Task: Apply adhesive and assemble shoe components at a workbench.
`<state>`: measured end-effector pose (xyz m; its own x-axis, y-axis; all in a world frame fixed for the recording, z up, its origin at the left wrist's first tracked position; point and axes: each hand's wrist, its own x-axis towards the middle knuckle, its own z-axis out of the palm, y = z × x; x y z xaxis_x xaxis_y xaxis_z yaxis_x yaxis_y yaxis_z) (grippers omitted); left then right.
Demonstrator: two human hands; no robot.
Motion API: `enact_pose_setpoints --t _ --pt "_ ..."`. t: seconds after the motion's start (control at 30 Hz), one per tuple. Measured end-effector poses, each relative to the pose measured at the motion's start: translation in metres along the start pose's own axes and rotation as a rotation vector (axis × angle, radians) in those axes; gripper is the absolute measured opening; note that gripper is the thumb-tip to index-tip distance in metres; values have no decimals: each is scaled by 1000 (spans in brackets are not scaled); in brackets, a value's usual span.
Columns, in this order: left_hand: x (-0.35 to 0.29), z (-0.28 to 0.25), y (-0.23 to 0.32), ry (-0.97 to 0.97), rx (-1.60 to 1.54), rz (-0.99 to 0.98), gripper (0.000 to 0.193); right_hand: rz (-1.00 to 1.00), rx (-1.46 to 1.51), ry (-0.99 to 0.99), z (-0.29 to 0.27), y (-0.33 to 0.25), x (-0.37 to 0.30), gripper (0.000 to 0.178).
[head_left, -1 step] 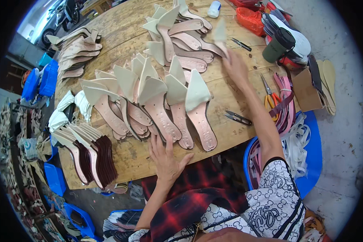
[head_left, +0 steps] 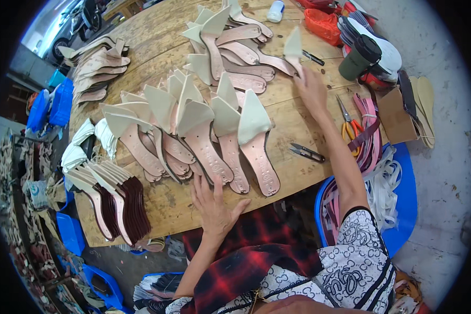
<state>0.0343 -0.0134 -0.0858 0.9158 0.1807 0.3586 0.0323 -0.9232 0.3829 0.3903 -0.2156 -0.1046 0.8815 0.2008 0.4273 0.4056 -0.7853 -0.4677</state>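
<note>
At the far right of the pile, my right hand (head_left: 312,94) is closed on the narrow end of an insole (head_left: 293,43), whose cream pointed toe sticks up. My left hand (head_left: 214,206) lies open at the table's front edge, fingers spread, with fingertips by the heel ends of a cluster of pink insoles with cream pointed toes (head_left: 204,144). One such insole (head_left: 261,159) lies at the right end of that cluster. Beyond it, more of these insoles (head_left: 240,52) overlap in a loose heap.
Thread snips (head_left: 307,152), orange-handled scissors (head_left: 346,116) and a dark cutter (head_left: 314,58) lie on the right. A dark green cup (head_left: 359,58), a cardboard box (head_left: 396,116) and a blue tub of straps (head_left: 403,199) line that side. Stacked dark-edged insoles (head_left: 115,204) stand front left.
My right hand has moved slightly to the right with the insole, whose toe was blurred before and is now sharper. My left hand has stayed in place.
</note>
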Motion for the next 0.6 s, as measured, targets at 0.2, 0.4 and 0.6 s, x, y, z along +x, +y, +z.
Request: enact_pose_setpoints --t 0.2,0.4,0.6 --pt "2 3 -3 14 40 -9 97 228 420 60 -72 -38 -43 47" --pt "-1 6 0 -19 95 -36 94 184 222 -205 -112 -112 -165 42" --pt "-3 1 -5 -11 107 -47 91 -156 146 73 -118 -104 -109 33"
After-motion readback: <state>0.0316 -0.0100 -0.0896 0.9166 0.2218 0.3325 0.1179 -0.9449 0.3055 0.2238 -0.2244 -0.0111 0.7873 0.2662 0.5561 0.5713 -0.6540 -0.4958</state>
